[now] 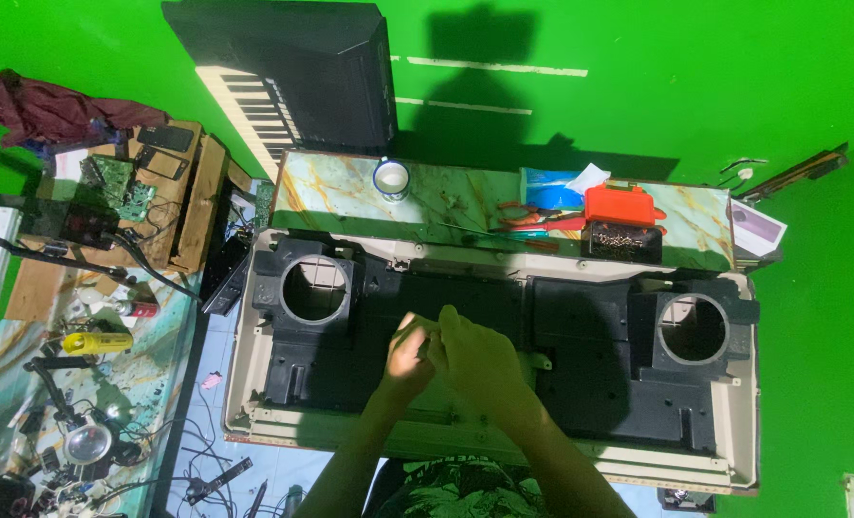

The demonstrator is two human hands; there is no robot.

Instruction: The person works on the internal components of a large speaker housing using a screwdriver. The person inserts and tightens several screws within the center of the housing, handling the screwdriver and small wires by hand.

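From the head camera, the left hand [409, 357] and right hand [479, 360] meet over the middle of an opened keyboard casing [503, 384], which lies flat on the worktop so its black inner shell faces up. Both grips are curled close together, perhaps pinching some small part; I cannot tell what, if anything, they hold. Two round speaker openings [315, 291] flank them. Beyond the casing, on the marbled shelf [331, 192], stand a cup [390, 178], an orange box [619, 204] and pliers [527, 211], all clear of the hands.
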